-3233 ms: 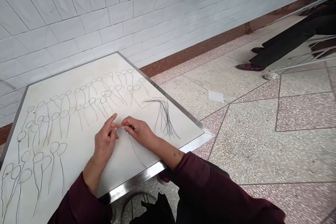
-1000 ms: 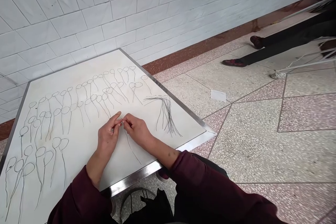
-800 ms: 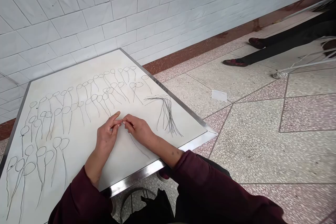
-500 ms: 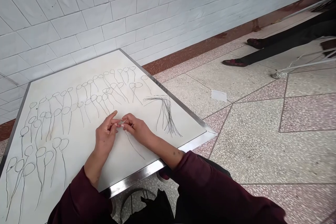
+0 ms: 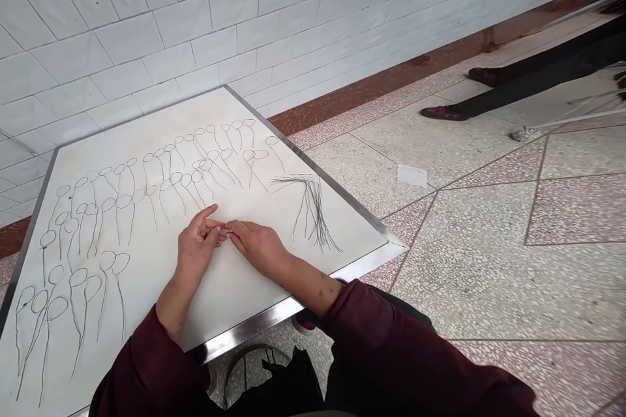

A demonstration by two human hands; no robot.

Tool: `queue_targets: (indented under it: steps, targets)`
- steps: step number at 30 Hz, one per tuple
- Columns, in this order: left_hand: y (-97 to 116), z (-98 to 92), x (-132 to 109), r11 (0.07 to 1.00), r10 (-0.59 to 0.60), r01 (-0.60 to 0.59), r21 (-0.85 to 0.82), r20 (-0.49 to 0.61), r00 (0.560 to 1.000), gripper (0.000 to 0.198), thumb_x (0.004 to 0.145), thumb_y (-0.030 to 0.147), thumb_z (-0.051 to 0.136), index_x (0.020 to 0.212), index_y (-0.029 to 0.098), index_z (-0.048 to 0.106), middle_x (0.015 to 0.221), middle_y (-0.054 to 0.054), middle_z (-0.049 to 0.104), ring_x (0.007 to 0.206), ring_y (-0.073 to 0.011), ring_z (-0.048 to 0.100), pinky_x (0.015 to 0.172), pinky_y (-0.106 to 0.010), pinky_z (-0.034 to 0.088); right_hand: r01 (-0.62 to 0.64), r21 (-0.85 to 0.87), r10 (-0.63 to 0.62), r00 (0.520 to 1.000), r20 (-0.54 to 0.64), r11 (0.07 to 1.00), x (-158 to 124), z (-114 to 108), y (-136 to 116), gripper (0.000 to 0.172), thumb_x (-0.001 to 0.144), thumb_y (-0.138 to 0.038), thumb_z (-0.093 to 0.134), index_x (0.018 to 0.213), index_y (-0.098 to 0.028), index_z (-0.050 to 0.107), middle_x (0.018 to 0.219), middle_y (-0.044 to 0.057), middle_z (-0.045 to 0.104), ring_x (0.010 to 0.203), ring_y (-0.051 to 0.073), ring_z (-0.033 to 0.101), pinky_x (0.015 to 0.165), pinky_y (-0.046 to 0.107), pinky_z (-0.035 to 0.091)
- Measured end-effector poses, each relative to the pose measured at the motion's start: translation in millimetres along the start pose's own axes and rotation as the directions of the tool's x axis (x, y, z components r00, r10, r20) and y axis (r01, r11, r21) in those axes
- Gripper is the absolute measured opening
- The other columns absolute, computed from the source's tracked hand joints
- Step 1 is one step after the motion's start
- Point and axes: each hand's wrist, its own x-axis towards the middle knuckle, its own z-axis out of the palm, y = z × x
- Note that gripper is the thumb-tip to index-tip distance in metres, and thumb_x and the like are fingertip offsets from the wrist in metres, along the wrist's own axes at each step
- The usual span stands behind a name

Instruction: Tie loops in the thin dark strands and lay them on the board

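My left hand [image 5: 196, 245] and my right hand [image 5: 259, 247] meet above the front part of a white table [image 5: 235, 300]. Both pinch one thin wire [image 5: 212, 265], with fingertips close together; its tail shows faintly below the left fingers, and the rest is hidden by my hands. Left of and beyond my hands lie several wires bent into a round loop with a long tail, such as one looped wire [image 5: 122, 264] near the front. To the right rests a bundle of loose dark wires [image 5: 317, 212], some of them bent over at the top.
A metal edge [image 5: 254, 328] runs around the table. White wall tiles [image 5: 161, 62] stand close behind it. On the floor lies a white piece of paper [image 5: 411, 175]. A seated person's legs [image 5: 528, 71] stretch out at the upper right.
The wire's tail, which hung to the lower right beneath my right hand, now shows below my left fingers. My right hand has turned, its fingers more closed over the wire.
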Motion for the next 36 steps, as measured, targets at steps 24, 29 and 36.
queue_targets:
  steps: [24, 29, 36]
  targets:
    - [5.0, 0.8, -1.5, 0.999, -0.02, 0.018, -0.049, -0.04, 0.999, 0.037, 0.08, 0.028, 0.06, 0.116, 0.022, 0.062, 0.084, 0.0, 0.066, 0.065, -0.0118, 0.065, 0.065, -0.027, 0.055, 0.136, -0.023, -0.137, 0.99, -0.024, 0.99, -3.9, 7.1, 6.8, 0.022, 0.096, -0.014, 0.042, 0.107, -0.016, 0.061, 0.077, 0.005, 0.063, 0.068, 0.017, 0.058, 0.057, 0.027, 0.041]
    - [5.3, -0.7, -1.6, 0.999, -0.038, 0.037, -0.023, -0.063, 0.997, 0.036, 0.08, 0.028, 0.06, 0.116, 0.024, 0.063, 0.087, -0.001, 0.064, 0.065, -0.0117, 0.065, 0.063, -0.027, 0.054, 0.124, 0.056, -0.123, 0.992, -0.024, 0.991, -5.3, 5.1, 6.5, 0.03, 0.095, -0.012, 0.041, 0.118, -0.016, 0.059, 0.081, 0.005, 0.066, 0.069, 0.016, 0.06, 0.061, 0.026, 0.046]
    - [8.0, -1.2, -2.8, 0.999, -0.042, 0.043, 0.018, -0.029, 0.999, 0.035, 0.081, 0.026, 0.06, 0.115, 0.025, 0.063, 0.088, 0.0, 0.064, 0.061, -0.0103, 0.062, 0.056, -0.024, 0.049, 0.059, 0.137, -0.055, 0.998, -0.03, 0.989, -6.6, -2.4, 7.1, 0.031, 0.094, -0.01, 0.042, 0.114, -0.017, 0.065, 0.072, 0.002, 0.064, 0.061, 0.013, 0.058, 0.058, 0.023, 0.044]
